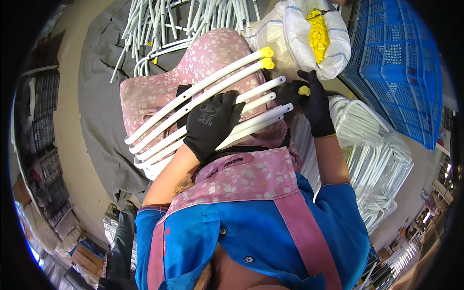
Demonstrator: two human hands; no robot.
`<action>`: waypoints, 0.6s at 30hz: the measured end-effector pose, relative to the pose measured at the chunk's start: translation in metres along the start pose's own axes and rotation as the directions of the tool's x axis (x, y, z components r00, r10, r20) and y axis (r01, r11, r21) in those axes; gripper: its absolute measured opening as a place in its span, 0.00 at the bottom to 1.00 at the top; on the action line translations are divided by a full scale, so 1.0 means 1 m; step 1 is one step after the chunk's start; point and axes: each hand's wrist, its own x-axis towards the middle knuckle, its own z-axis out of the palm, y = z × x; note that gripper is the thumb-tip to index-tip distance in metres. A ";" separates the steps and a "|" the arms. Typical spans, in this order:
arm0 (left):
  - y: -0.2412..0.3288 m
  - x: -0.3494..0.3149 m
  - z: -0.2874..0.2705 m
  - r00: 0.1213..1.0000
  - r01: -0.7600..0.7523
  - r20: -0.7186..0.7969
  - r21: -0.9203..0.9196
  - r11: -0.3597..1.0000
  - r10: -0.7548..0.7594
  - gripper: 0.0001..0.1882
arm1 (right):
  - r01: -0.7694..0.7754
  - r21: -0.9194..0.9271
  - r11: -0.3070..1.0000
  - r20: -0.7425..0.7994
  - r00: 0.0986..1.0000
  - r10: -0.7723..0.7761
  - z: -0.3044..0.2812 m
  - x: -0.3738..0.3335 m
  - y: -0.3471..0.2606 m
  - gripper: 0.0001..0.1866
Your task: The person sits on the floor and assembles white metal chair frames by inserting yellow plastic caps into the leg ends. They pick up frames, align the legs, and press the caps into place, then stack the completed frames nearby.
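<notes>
At centre, across a pink floral apron (268, 176), the black-gloved left grip (212, 123) closes over white tubes (183, 98). To its right, the right grip (315, 104) pinches one yellow cap (304, 91). Two tubes are already capped. Upper right, an open white sack (338, 55) holds yellow pieces (318, 38).

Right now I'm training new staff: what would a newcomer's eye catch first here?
Probably the bright yellow pieces in the open white sack, top right of centre. Then the white tubes across the pink floral apron, two with yellow ends, and the black-gloved right hand right of them, holding a yellow piece.
</notes>
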 end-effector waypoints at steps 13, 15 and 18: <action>0.001 -0.001 0.000 0.999 0.023 0.032 0.025 0.999 -0.024 0.14 | -0.003 -0.207 0.978 0.234 0.971 0.053 0.014 0.018 -0.007 0.18; 0.001 -0.001 0.000 1.000 0.010 0.025 0.030 1.000 -0.011 0.14 | 0.290 -0.405 0.867 0.328 0.931 -0.158 0.018 0.019 -0.004 0.17; 0.002 -0.001 -0.001 1.000 0.002 0.018 0.029 1.000 -0.002 0.14 | 0.716 -0.519 0.467 0.603 0.694 -0.393 0.019 0.013 0.000 0.18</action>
